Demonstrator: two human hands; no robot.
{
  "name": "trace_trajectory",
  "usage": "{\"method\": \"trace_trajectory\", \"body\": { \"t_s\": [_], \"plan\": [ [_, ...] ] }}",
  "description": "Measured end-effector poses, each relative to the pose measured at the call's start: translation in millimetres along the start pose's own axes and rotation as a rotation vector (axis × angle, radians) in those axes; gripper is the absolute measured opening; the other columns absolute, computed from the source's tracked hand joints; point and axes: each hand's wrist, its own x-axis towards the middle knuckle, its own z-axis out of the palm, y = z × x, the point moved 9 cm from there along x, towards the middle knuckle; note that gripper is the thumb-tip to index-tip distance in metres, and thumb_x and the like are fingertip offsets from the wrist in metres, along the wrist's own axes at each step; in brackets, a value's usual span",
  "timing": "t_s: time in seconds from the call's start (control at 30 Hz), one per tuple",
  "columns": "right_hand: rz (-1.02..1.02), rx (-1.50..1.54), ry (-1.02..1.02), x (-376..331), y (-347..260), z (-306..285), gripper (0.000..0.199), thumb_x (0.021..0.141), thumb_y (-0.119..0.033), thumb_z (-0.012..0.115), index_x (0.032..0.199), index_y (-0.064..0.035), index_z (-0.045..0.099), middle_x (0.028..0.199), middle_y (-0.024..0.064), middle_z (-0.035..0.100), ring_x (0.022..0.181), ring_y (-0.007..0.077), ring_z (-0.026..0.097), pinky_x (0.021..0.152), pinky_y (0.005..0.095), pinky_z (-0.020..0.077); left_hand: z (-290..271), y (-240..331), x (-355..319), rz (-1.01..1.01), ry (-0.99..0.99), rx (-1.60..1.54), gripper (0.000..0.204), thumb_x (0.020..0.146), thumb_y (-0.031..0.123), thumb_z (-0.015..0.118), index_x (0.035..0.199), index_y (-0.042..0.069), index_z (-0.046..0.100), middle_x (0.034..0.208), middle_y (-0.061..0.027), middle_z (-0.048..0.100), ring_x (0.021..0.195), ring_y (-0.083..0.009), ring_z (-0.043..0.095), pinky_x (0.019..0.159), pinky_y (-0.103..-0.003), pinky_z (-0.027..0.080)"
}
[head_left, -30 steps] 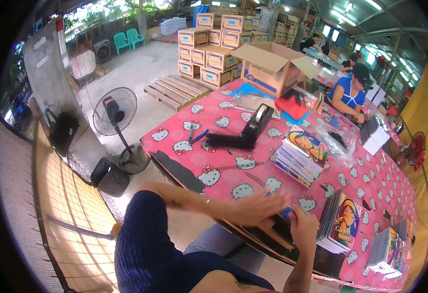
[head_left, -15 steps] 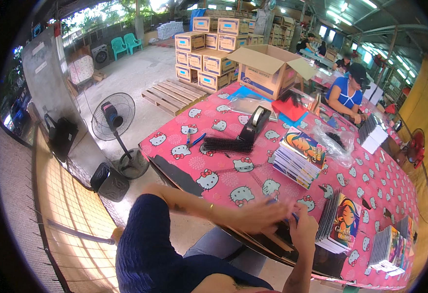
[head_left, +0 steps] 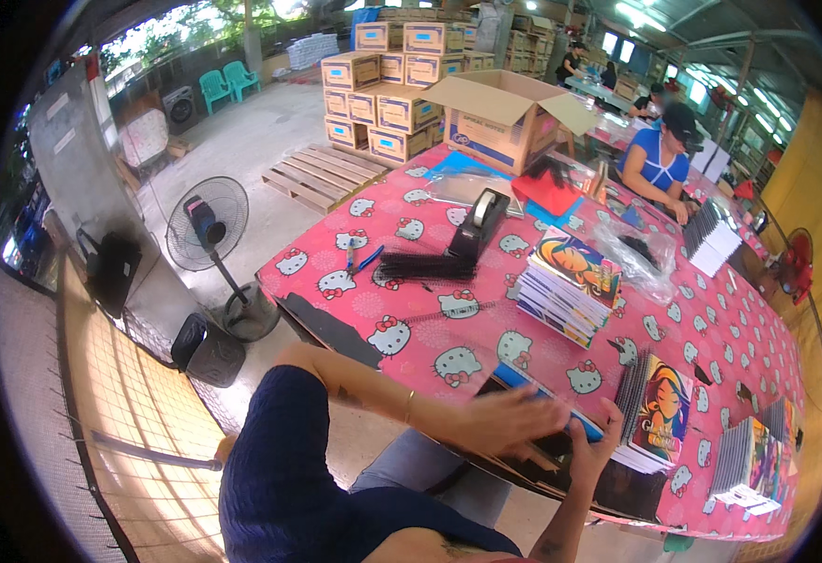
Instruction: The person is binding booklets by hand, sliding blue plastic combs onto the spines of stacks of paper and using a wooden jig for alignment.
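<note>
At the near table edge I hold a thin notebook with a blue edge (head_left: 514,377), tilted and partly hidden by my hands. My right hand (head_left: 591,448) grips its right end, thumb and fingers closed around it. Across its middle lies my left hand (head_left: 514,418), fingers stretched out and slightly blurred. Just right of my right hand stands a stack of spiral notebooks (head_left: 660,413) with a colourful cover. Beyond my hands is another notebook stack (head_left: 569,286). A loose dark spiral coil (head_left: 449,311) lies on the pink tablecloth (head_left: 411,371).
A pile of black coils (head_left: 427,266), a tape dispenser (head_left: 479,225) and blue cutters (head_left: 371,258) lie farther left. An open carton (head_left: 495,131) stands at the back. A co-worker (head_left: 657,169) sits across the table. A fan (head_left: 206,225) stands left; more notebooks (head_left: 747,460) are at right.
The notebook's blue edge now shows much more between my hands. My left hand is flatter and more spread. A thin coil strand beyond my hands no longer shows. The view has shifted slightly.
</note>
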Motion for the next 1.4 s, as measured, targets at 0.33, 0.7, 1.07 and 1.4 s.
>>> {"method": "trace_trajectory", "body": {
  "t_s": [0.33,0.7,1.07,1.4],
  "plan": [
    [0.114,0.069,-0.179,1,4,21,0.029,0.092,-0.009,0.07,0.118,-0.003,0.058,0.104,0.0032,0.063,0.094,0.0101,0.058,0.084,0.026,0.0466,-40,-39,51,-0.094,-0.047,0.316,0.078,0.094,0.054,0.051,0.147,-0.002,0.038,0.149,-0.0193,0.043,0.14,-0.033,0.039,0.112,-0.057,0.03],
    [0.039,-0.061,-0.255,1,15,25,0.02,0.094,-0.009,0.066,0.111,0.0013,0.068,0.084,0.0015,0.067,0.077,0.008,0.056,0.069,0.0258,0.0463,-10,-4,35,0.041,0.001,0.071,0.079,0.09,0.058,0.055,0.144,0.001,0.045,0.148,-0.0184,0.045,0.14,-0.0312,0.041,0.111,-0.059,0.031],
    [-0.055,-0.089,-0.304,6,-10,41,0.021,0.093,-0.006,0.064,0.113,0.001,0.066,0.098,0.0113,0.071,0.09,0.0182,0.066,0.081,0.0313,0.0512,-19,-30,54,-0.115,-0.015,0.13,0.077,0.096,0.054,0.051,0.149,-0.001,0.04,0.155,-0.018,0.04,0.149,-0.0311,0.031,0.119,-0.054,0.019],
    [0.029,-0.051,-0.165,9,-22,5,0.027,0.093,-0.011,0.07,0.116,0.0018,0.069,0.101,0.0079,0.073,0.093,0.0122,0.065,0.087,0.0297,0.0522,-34,-48,59,-0.205,0.058,-0.21,0.029,0.095,0.025,0.064,0.119,0.009,0.063,0.117,-0.0122,0.067,0.115,-0.0276,0.063,0.118,-0.06,0.019]
  ]
}}
